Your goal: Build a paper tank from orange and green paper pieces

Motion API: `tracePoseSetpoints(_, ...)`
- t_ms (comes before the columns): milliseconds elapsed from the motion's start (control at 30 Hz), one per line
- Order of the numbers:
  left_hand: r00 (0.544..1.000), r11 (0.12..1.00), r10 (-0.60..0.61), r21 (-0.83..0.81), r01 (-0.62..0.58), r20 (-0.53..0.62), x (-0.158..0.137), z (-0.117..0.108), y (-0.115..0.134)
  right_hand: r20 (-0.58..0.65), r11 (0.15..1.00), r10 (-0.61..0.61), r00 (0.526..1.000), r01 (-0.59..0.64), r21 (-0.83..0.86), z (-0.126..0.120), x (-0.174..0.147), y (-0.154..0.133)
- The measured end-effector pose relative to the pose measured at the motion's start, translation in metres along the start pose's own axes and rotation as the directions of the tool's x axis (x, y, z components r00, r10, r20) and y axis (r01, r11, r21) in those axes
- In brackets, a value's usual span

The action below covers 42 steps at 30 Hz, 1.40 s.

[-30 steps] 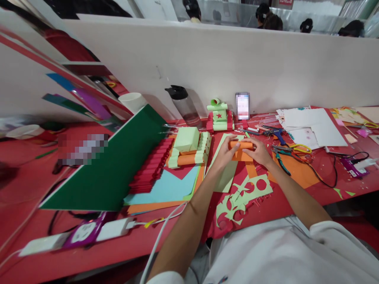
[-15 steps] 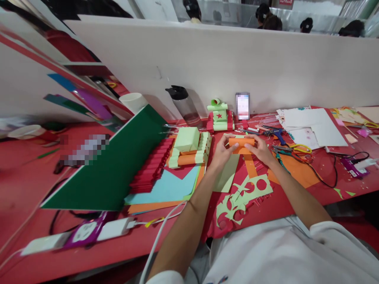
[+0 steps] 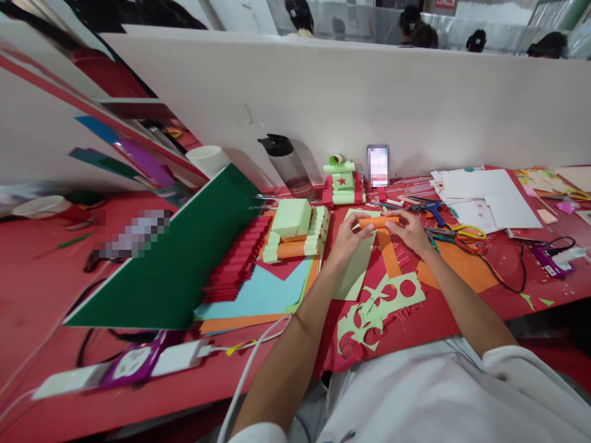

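Note:
An orange paper roll [image 3: 379,222] is held level between my two hands, above the red table. My left hand [image 3: 351,235] pinches its left end, and my right hand [image 3: 410,231] grips the right end. Below it lie an orange paper strip [image 3: 390,255] and a pale green sheet [image 3: 355,271]. Closer to me are pale green paper offcuts [image 3: 392,299] with round holes. Left of my hands, a model of green and orange paper [image 3: 292,227] rests on stacked coloured sheets [image 3: 272,289]. A smaller paper model [image 3: 342,181] with a red star stands behind.
A dark-lidded bottle [image 3: 289,163] and a phone [image 3: 379,166] stand by the white partition [image 3: 341,92]. Scissors [image 3: 468,232] and other tools lie to the right. On the left, a green board [image 3: 175,264] leans at a slant near a power strip [image 3: 133,363].
The orange paper has been rolled up further: the flap hanging below the roll is gone, and the roll looks slimmer. Both hands stay in nearly the same place.

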<state>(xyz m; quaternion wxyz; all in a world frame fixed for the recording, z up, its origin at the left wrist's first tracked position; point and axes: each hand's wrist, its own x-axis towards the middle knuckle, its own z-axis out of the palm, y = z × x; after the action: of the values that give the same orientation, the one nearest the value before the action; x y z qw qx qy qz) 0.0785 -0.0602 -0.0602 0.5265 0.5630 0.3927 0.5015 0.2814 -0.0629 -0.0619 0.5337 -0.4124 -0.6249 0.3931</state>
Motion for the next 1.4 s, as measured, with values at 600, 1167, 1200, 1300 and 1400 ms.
tracePoseSetpoints(600,0.993,0.998,-0.019,0.068,0.011,0.120,0.005,-0.002,-0.014,0.044,1.000,-0.002,0.999,0.001,0.019,-0.001,-0.002,-0.006)
tracePoseSetpoints(1167,0.983,0.969,0.046,0.230,-0.086,0.175,0.007,-0.012,-0.010,0.118,0.968,0.239,0.964,-0.246,0.048,-0.027,0.007,0.006)
tracePoseSetpoints(1200,0.979,0.964,0.042,0.248,-0.092,0.202,0.007,-0.013,-0.010,0.128,0.973,0.228,0.965,-0.231,0.010,-0.028,0.007,0.006)
tracePoseSetpoints(1300,0.967,0.944,0.029,0.311,-0.110,0.252,0.007,-0.017,-0.006,0.151,0.975,0.221,0.963,-0.216,-0.051,-0.027,0.007,0.005)
tracePoseSetpoints(1400,0.973,0.913,0.044,0.387,-0.131,0.225,0.007,-0.021,0.002,0.135,0.974,0.225,0.965,-0.221,-0.040,-0.025,0.007,0.002)
